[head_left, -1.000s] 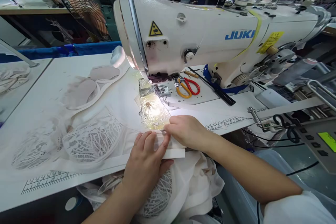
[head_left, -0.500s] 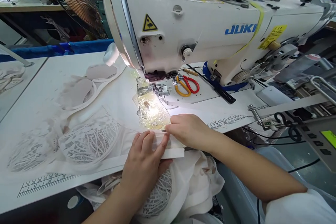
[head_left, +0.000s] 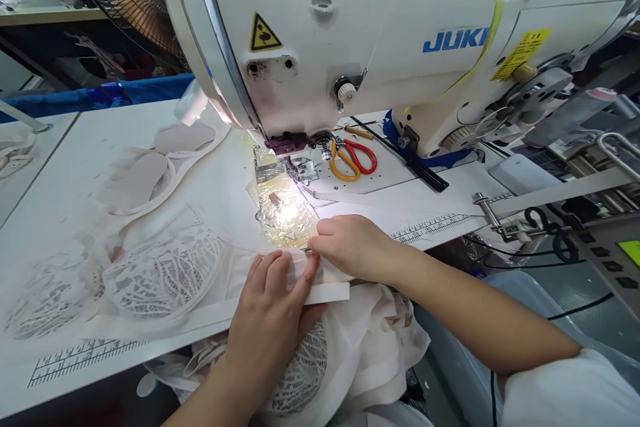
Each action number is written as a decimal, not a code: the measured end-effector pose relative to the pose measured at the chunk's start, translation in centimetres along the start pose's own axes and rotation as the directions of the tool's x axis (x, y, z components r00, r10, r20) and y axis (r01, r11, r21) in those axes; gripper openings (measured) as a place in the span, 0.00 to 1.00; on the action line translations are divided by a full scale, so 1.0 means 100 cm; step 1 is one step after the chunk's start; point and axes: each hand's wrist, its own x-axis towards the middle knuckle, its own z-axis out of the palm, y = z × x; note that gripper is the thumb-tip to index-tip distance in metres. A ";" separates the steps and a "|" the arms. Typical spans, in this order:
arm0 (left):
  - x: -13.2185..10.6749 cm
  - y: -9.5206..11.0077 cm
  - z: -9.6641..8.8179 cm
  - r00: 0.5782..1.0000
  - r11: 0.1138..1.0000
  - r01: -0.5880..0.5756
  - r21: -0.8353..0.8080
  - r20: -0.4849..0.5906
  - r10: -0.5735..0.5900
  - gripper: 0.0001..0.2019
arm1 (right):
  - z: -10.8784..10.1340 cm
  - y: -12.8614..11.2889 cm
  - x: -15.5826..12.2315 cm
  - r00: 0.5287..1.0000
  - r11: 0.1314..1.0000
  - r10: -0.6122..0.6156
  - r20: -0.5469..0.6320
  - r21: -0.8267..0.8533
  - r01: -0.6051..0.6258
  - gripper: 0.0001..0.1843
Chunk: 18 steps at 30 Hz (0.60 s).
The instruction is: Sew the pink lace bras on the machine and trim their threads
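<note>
Band: the white band (head_left: pixel 331 293) lies flat along the near edge of the table (head_left: pixel 65 167), between both hands and well short of the presser foot (head_left: pixel 296 171).
Left hand: the left hand (head_left: pixel 270 320) has its fingers together on top of the band and the thumb under its lower edge. It looks nipped.
Right hand: the right hand (head_left: pixel 353 248) is curled, with its fingertips pinched on the band's upper fold.
Handling: I judge that light, even tension between the two grips suits best. Edges stay level, with no stretch.
Materials: the band is smooth, matte and straight-edged. The lace cup (head_left: pixel 160 273) is openwork, domed and limp, and the lamp-lit clear film (head_left: pixel 286 215) is glossy and crinkled.
Around: the sewing machine (head_left: pixel 380 47) is hard white enamel. Red and yellow scissors (head_left: pixel 353 159) lie behind the needle, and soft fabric (head_left: pixel 380 347) is heaped below the table edge.
</note>
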 end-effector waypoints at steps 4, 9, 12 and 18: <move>-0.001 0.000 0.000 1.000 1.000 0.005 0.013 0.010 -0.005 0.23 | -0.009 0.006 -0.011 1.000 0.998 -0.014 0.022 -0.055 0.015 0.07; -0.002 0.000 0.000 1.000 1.000 0.016 0.007 0.004 -0.016 0.23 | -0.014 0.010 -0.022 0.999 0.994 0.041 -0.007 -0.099 -0.042 0.09; -0.001 0.000 -0.001 1.000 1.000 0.005 0.006 0.013 -0.005 0.23 | -0.009 0.007 -0.018 0.999 0.997 0.032 -0.042 -0.064 -0.034 0.08; 0.000 0.000 -0.001 1.000 1.000 -0.006 0.015 0.013 0.006 0.24 | -0.001 0.009 -0.012 1.000 0.999 0.011 -0.021 -0.034 -0.012 0.07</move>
